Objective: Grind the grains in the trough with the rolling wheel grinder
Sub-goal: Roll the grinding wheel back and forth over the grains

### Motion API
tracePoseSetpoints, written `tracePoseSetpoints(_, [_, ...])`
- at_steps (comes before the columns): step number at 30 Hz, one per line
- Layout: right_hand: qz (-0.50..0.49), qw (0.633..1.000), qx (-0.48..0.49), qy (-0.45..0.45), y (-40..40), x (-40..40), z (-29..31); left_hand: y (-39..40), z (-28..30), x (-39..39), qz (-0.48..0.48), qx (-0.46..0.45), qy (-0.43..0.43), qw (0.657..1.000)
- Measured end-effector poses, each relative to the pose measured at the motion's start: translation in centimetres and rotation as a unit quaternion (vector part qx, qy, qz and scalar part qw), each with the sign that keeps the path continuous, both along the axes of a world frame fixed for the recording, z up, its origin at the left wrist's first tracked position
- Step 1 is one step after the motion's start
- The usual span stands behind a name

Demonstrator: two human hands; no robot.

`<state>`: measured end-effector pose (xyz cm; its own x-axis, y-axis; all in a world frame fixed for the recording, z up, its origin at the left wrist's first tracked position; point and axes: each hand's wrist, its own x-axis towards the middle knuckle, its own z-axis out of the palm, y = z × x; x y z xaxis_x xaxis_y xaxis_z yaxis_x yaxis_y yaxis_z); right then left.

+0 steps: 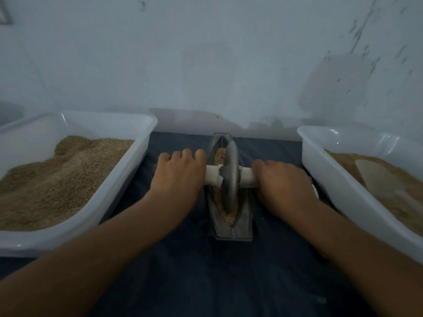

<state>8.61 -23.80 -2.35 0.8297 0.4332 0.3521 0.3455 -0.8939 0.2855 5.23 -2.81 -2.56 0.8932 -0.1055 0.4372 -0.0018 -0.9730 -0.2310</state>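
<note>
Head view looks down on two bare hands that work one tool together. The left hand (180, 172) is curled over the left end of the short white cylindrical axle handle (212, 177), with the knuckles up and the fingers wrapped down around it. The right hand (281, 179) grips the right end of the same handle in the same way. I think both wrap the handle so that the weight of the arms presses straight down, and so that the push is equal on both sides.

Between the two hands stands the grey metal disc-shaped rolling wheel (231, 177), upright on its edge. Its lower rim sits in the narrow boat-shaped grey metal trough (242, 216), which lies lengthwise, pointing away from the person. The wheel is about at the middle of the trough. The light brown coarse grains (229, 216) lie in the groove, both beyond the wheel and on the near side of it. They look still coarse, so I judge that the grinding is not finished.

Under the trough is a dark blue cloth (196, 271), probably to catch spilled grains. Just outside the left hand is a white rectangular plastic tub (128, 175) heaped with brown meal. Just outside the right hand is a second white plastic tub (320, 170), and a pale flat scoop (377, 177) lies inside it on the brown meal.
</note>
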Motion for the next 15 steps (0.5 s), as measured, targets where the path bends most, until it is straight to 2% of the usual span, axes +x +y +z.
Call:
tracePoseSetpoints(3, [0.012, 1.0, 0.014, -0.005, -0.6, -1.1, -0.2, -0.3, 0.1, -0.7, 0.0, 0.008, -0.014, 1.0])
tracePoseSetpoints(7, [0.011, 0.995, 0.088, 0.034, -0.7, -0.4, -0.5, -0.6, 0.1, 0.3, 0.006, 0.002, -0.016, 1.0])
tracePoseSetpoints(12, [0.01, 0.997, 0.068, 0.029, 0.3, 3.2, -0.6, 0.0, -0.5, 3.5, 0.022, -0.032, -0.001, 0.999])
tracePoseSetpoints(15, [0.006, 0.996, 0.066, 0.059, 0.9, 5.9, -0.2, 0.3, -1.0, 5.4, 0.031, -0.037, -0.012, 0.999])
